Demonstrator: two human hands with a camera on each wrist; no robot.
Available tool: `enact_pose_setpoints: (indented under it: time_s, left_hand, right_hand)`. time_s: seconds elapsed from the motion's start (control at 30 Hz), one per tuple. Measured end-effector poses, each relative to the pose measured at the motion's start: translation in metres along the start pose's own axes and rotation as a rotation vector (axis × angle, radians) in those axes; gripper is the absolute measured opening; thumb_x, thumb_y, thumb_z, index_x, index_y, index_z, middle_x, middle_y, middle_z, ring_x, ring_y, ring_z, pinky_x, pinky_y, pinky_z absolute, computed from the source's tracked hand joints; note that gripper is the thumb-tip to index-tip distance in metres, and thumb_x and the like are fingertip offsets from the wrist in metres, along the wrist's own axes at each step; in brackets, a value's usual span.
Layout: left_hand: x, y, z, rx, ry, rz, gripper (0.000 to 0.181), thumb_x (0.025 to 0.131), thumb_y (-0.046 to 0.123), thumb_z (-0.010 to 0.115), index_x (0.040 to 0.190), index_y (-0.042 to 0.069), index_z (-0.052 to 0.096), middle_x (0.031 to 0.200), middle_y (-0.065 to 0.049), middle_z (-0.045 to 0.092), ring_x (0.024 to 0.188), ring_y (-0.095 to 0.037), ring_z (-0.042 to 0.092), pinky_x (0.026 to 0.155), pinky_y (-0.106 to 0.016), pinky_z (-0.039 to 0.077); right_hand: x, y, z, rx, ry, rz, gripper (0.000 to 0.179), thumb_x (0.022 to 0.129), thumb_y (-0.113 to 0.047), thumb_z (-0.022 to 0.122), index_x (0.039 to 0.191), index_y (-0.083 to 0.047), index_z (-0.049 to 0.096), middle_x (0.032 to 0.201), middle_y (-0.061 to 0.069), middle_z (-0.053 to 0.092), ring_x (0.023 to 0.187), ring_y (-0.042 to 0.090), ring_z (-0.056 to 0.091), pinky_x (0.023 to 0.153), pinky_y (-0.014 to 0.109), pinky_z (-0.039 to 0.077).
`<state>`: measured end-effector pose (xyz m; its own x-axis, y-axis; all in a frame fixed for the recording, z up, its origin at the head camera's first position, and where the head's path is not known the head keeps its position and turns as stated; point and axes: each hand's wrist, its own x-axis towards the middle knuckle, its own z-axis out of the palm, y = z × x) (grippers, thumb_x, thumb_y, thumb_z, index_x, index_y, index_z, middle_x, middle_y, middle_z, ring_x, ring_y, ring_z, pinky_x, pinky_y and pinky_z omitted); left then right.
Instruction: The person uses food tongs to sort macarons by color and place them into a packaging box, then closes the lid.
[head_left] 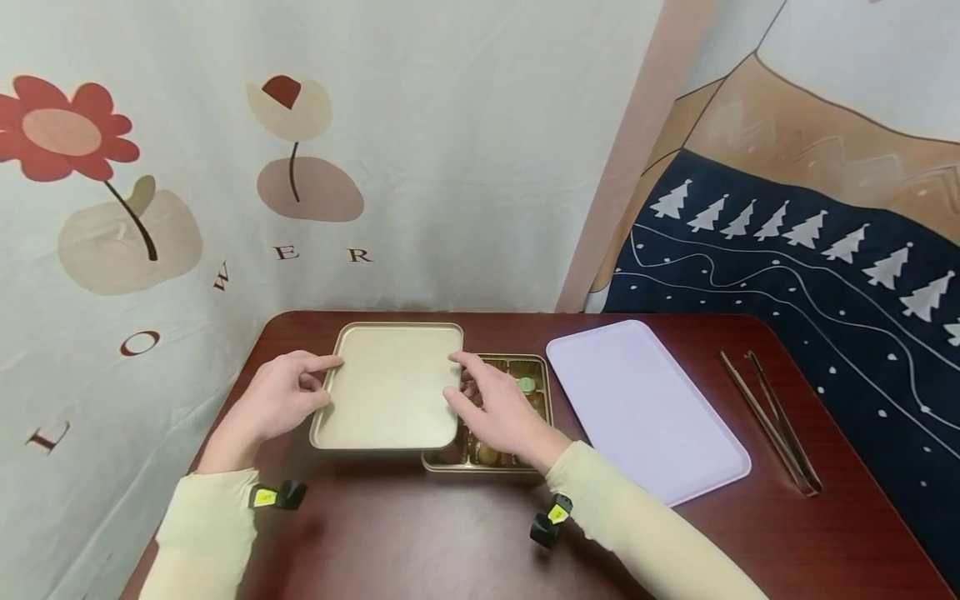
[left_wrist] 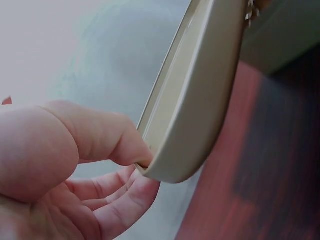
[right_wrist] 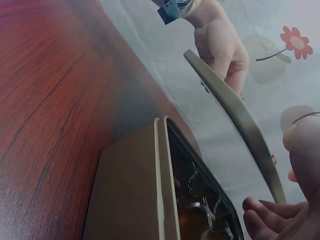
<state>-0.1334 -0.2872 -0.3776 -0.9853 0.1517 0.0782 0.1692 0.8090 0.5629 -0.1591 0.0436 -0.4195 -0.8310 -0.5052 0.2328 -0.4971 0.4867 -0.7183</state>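
Observation:
A pale gold rectangular lid (head_left: 393, 387) is held raised, shifted left of a matching tin (head_left: 491, 470) and overlapping its left part in the head view. My left hand (head_left: 281, 396) pinches the lid's left edge between thumb and fingers, as the left wrist view shows up close. At the opposite edge my right hand (head_left: 502, 408) grips the lid with thumb and fingers, reaching across the tin. Divided compartments inside the tin hold small items, among them a green piece (head_left: 527, 385). In the right wrist view, a gap separates the lid from the tin's rim (right_wrist: 167, 150).
To the right of the tin lies a lavender tray (head_left: 652, 417), set at an angle on the dark red table (head_left: 390, 533). Metal tongs (head_left: 776, 425) rest near the table's right side. Printed curtains (head_left: 465, 158) hang behind the table.

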Motion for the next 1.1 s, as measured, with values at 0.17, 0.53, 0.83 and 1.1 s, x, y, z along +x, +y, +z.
enact_pose_setpoints:
  time_s: [0.17,0.53,0.83,1.1]
  left_hand:
    - [0.011,0.018,0.013,-0.027,0.008,0.014,0.051,0.080,-0.002,0.069,0.131,0.001,0.073,0.105,-0.012,0.068,0.077,-0.015,0.065,0.062,-0.026,0.046]
    - [0.023,0.052,0.045,-0.121,-0.016,0.008,0.050,0.079,0.002,0.069,0.129,0.007,0.074,0.091,-0.004,0.071,0.075,-0.013,0.065,0.065,-0.029,0.049]
    - [0.031,0.074,0.069,-0.199,-0.044,0.055,0.050,0.079,0.002,0.065,0.128,0.009,0.074,0.091,-0.002,0.073,0.078,-0.012,0.066,0.072,-0.030,0.052]
    - [0.030,0.076,0.079,-0.240,-0.032,0.084,0.051,0.078,0.002,0.066,0.128,0.007,0.074,0.104,-0.005,0.077,0.083,-0.011,0.070,0.083,-0.035,0.060]
  right_hand:
    - [-0.009,0.006,-0.010,-0.012,0.048,0.003,0.054,0.103,-0.029,0.062,0.153,-0.011,0.050,0.112,0.004,0.068,0.089,0.010,0.062,0.080,0.029,0.056]
    - [-0.035,0.028,-0.043,-0.043,0.191,0.071,0.047,0.099,-0.016,0.062,0.145,-0.005,0.060,0.110,0.006,0.070,0.089,0.013,0.062,0.082,0.036,0.055]
    - [-0.060,0.048,-0.065,-0.080,0.180,0.127,0.051,0.097,-0.011,0.062,0.148,-0.005,0.058,0.104,0.005,0.071,0.088,0.012,0.066,0.079,0.034,0.059]
    - [-0.067,0.058,-0.071,-0.098,0.150,0.129,0.053,0.097,-0.010,0.063,0.148,-0.003,0.057,0.107,0.008,0.074,0.092,0.016,0.070,0.081,0.043,0.062]
